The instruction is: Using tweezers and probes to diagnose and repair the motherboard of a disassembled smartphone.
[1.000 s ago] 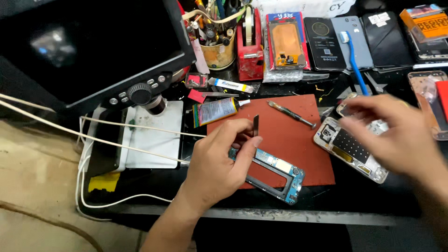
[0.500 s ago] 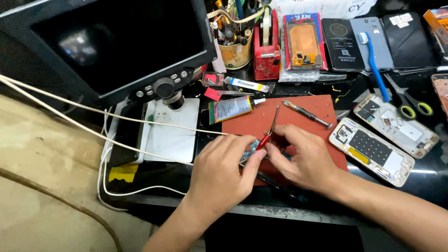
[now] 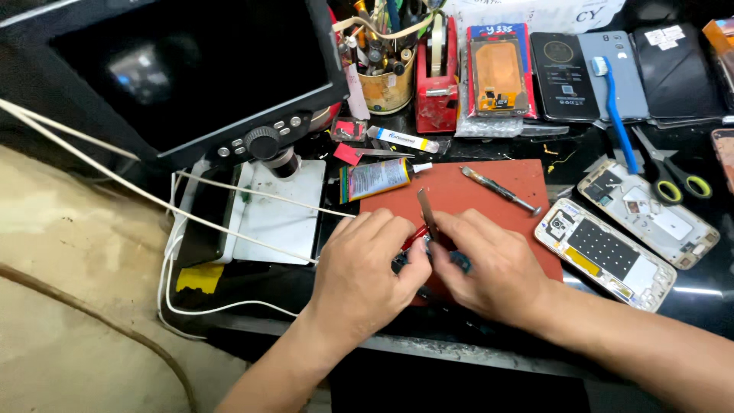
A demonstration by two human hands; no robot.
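My left hand [image 3: 365, 268] and my right hand [image 3: 489, 264] meet over the front edge of a red work mat [image 3: 474, 210]. Pinched where the fingertips touch is a thin tool [image 3: 425, 214] with a flat metal blade pointing up and away and a red part low down; my left fingers grip it. My right hand lies on a blue-edged phone frame [image 3: 461, 262] and holds it down. The hands hide most of the frame.
A screwdriver-like tool [image 3: 501, 191] and a glue tube [image 3: 378, 177] lie on the mat's far side. Two opened phones [image 3: 604, 256] [image 3: 650, 214], scissors [image 3: 673, 182] and a blue toothbrush [image 3: 616, 107] sit right. A microscope monitor [image 3: 176, 69] with white cables stands left, a tool cup [image 3: 386, 80] behind.
My right hand left the opened phone on the right and came to the phone frame beside my left hand. The thin tool now sits between both hands.
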